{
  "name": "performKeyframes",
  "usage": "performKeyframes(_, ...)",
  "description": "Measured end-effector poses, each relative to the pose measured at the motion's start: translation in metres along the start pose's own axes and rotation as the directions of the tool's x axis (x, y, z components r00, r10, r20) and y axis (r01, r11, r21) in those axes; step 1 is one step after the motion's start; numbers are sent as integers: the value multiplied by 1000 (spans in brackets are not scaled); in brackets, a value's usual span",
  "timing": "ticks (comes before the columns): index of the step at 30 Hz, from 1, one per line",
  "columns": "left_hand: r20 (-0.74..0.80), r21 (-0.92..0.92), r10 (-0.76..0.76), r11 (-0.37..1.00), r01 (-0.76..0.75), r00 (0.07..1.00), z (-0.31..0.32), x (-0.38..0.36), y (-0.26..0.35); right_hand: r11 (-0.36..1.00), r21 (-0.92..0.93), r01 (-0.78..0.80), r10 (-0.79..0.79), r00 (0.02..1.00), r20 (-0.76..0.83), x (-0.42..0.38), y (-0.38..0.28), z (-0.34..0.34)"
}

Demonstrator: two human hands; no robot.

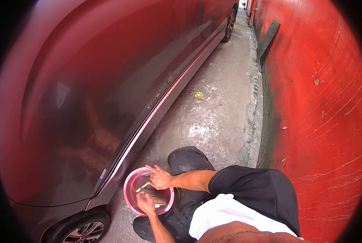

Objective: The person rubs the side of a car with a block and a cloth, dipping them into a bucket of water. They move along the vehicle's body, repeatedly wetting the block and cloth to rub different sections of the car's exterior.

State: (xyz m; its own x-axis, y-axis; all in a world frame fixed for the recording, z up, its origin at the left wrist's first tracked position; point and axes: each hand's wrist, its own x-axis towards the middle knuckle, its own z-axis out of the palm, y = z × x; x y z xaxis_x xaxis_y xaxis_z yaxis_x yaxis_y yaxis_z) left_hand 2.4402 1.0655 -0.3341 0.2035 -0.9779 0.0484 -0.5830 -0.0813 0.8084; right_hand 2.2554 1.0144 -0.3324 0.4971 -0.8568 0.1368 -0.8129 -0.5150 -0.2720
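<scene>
A pink round bucket (128,192) stands low in view, beside the dark car (108,60). My right hand (160,178) reaches over its upper rim, with some fingers stretched toward the rim and others bent near a pale thin strip (142,186). Below it my left hand (145,202) is over the bucket's inside, its fingers closed at the end of a flat grey-brown piece (158,197). The two hands are close together. What lies deeper in the bucket is partly hidden by them.
The car's front-side wheel (85,231) is at the bottom left, another wheel (229,25) at the top. A concrete floor (213,109) runs beside a scratched red wall (318,105). A dark board (268,39) leans there. My bent legs (254,184) flank the bucket.
</scene>
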Motion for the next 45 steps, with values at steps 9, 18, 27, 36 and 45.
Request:
performKeyframes(9,-27,-60,17,998,-19,999,2,1,-10,1000,-12,5,-5,1000,-14,0,0,1)
performKeyframes(18,-68,146,16,989,-6,998,-2,0,-10,1000,14,3,-3,1000,-16,0,-1,-2)
performKeyframes(27,-101,124,110,987,-98,989,-2,0,-5,1000,15,-2,2,1000,-8,0,1,3)
performKeyframes(36,-69,65,-50,996,54,996,-4,-2,10,1000,21,5,-5,1000,-8,0,0,0)
performKeyframes(45,-113,-294,120,944,-148,986,9,5,-38,1000,3,3,-3,1000,-24,0,2,8)
